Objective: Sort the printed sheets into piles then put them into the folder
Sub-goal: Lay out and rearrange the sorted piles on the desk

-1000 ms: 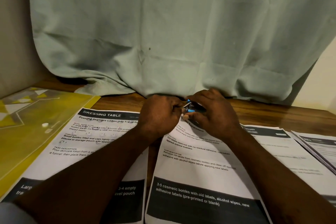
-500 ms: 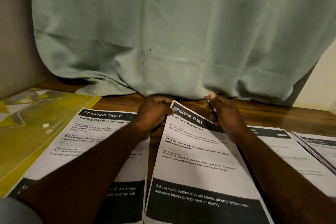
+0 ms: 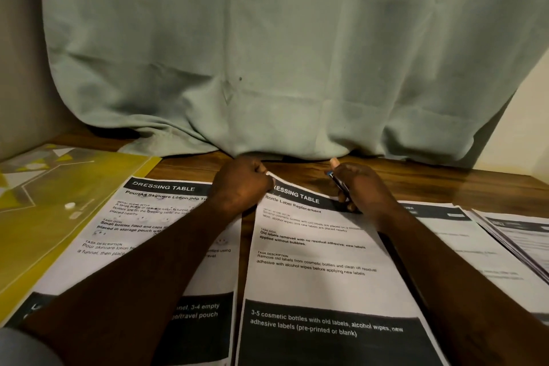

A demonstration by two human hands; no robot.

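Observation:
The middle pile of printed sheets (image 3: 312,261), headed "Bottle Label Replacement", lies in front of me. My left hand (image 3: 240,187) pinches its lifted top left corner. At the top right corner, my right hand (image 3: 362,190) grips a small dark clip-like object (image 3: 338,184); what it is exactly I cannot tell. Another printed sheet (image 3: 142,217), headed "Pouring Skincare Lotion", lies to the left under my left forearm. The yellow folder (image 3: 44,202) lies flat at the far left, partly under that sheet.
More printed sheets (image 3: 445,232) lie to the right, with a fanned stack (image 3: 523,235) at the right edge. A pale green cloth (image 3: 267,53) hangs down onto the back of the wooden table (image 3: 445,184). A wall closes the left side.
My hands were together at the pile's top edge with the small clip-like object between them. They have parted: the left now pinches the corner, the right moved right with the object.

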